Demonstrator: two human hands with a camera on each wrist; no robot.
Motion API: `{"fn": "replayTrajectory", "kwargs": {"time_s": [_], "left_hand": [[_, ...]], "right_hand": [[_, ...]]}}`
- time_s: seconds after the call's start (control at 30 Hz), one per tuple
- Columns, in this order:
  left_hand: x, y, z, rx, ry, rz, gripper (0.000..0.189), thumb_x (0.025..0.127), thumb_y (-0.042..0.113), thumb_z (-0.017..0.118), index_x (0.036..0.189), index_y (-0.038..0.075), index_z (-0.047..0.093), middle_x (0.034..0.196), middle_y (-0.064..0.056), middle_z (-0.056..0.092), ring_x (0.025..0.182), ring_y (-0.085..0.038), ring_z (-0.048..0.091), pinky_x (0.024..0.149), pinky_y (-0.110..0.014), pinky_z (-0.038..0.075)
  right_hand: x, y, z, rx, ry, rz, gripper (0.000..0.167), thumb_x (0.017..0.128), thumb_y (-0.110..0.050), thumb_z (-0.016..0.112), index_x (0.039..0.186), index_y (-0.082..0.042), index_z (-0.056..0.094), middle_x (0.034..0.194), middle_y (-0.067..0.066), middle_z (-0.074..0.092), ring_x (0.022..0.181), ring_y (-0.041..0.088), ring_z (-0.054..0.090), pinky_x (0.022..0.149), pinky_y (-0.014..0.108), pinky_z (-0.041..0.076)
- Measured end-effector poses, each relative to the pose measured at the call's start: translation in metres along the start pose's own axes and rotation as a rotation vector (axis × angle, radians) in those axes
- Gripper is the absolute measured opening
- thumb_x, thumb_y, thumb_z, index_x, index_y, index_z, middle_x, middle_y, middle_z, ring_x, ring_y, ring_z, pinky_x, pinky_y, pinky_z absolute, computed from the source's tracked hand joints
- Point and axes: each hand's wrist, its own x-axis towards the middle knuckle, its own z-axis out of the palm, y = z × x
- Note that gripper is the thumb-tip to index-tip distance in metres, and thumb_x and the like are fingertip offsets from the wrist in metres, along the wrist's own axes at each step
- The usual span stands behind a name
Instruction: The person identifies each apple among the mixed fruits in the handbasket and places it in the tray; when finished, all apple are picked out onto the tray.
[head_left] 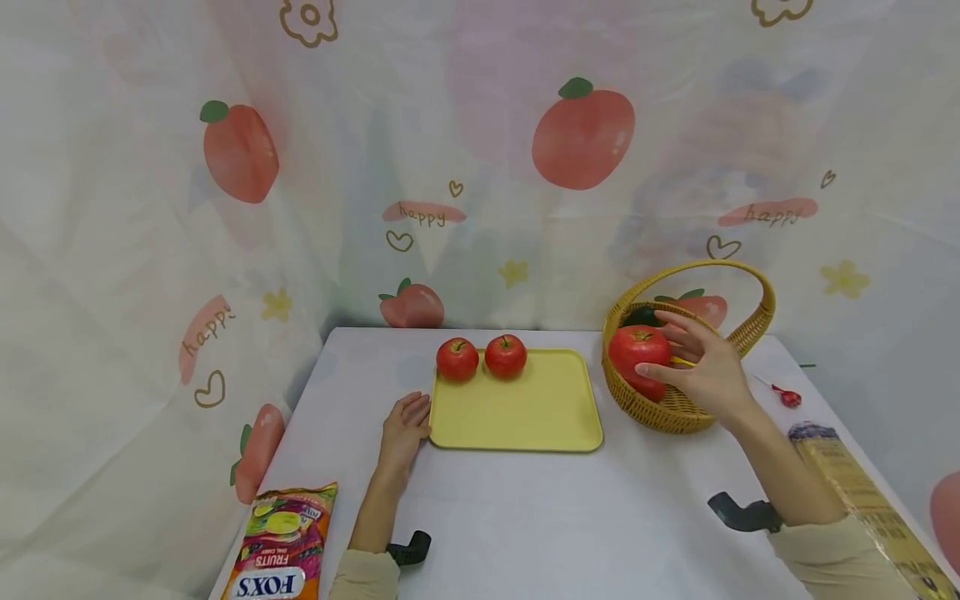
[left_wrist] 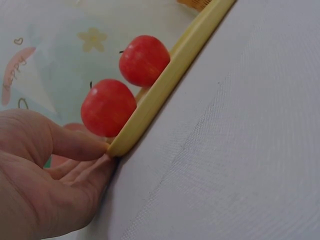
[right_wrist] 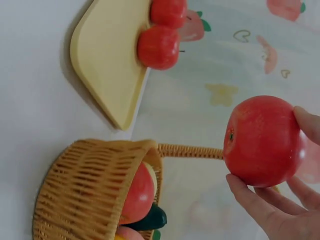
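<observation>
My left hand [head_left: 403,433] pinches the left edge of a yellow tray [head_left: 517,417], with the thumb on the rim in the left wrist view. Two red apples [head_left: 457,360] [left_wrist: 145,60] sit along the tray's far left side. Over the wicker basket [head_left: 660,417] at the right, my right hand [head_left: 708,371] holds another red apple [right_wrist: 265,141] between thumb and fingertips. Inside the basket lie a red fruit [right_wrist: 140,197], a dark green item [right_wrist: 152,218] and something yellow, partly hidden by the basket wall.
A FOX'S candy bag [head_left: 281,542] lies at the table's front left. Right of the basket are a small red wrapped item [head_left: 787,397] and a long golden package [head_left: 862,492]. The basket's tall handle [head_left: 697,265] arches upward. A printed curtain hangs behind the table.
</observation>
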Motion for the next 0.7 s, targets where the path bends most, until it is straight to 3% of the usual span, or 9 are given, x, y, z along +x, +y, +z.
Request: {"fn": "replayTrajectory", "kwargs": {"time_s": [0.13,0.4,0.7], "left_hand": [[-0.001,0.000,0.001,-0.006,-0.001,0.007,0.071,0.087,-0.026,0.051,0.153,-0.002,0.042,0.154,-0.022,0.050,0.144,-0.035,0.048,0.116,-0.044,0.045],[0.000,0.000,-0.001,-0.010,-0.005,0.012,0.071,0.087,-0.026,0.052,0.153,-0.003,0.041,0.155,-0.023,0.049,0.145,-0.035,0.047,0.116,-0.045,0.045],[-0.002,0.002,0.000,-0.009,-0.009,0.010,0.070,0.088,-0.026,0.051,0.154,-0.004,0.039,0.156,-0.026,0.047,0.146,-0.037,0.046,0.116,-0.047,0.045]], "right_hand": [[0.000,-0.007,0.008,-0.002,-0.002,-0.013,0.082,0.087,-0.023,0.087,0.158,-0.015,0.046,0.145,0.027,0.056,0.126,0.048,0.058,0.087,0.010,0.054],[0.005,-0.018,0.029,0.095,-0.015,-0.075,0.077,0.088,-0.015,0.085,0.155,-0.007,0.047,0.146,0.024,0.056,0.127,0.047,0.059,0.091,0.011,0.052],[0.005,-0.017,0.050,0.152,-0.010,-0.095,0.079,0.087,-0.016,0.087,0.156,-0.012,0.048,0.147,0.021,0.058,0.127,0.042,0.061,0.092,0.011,0.053]]}}
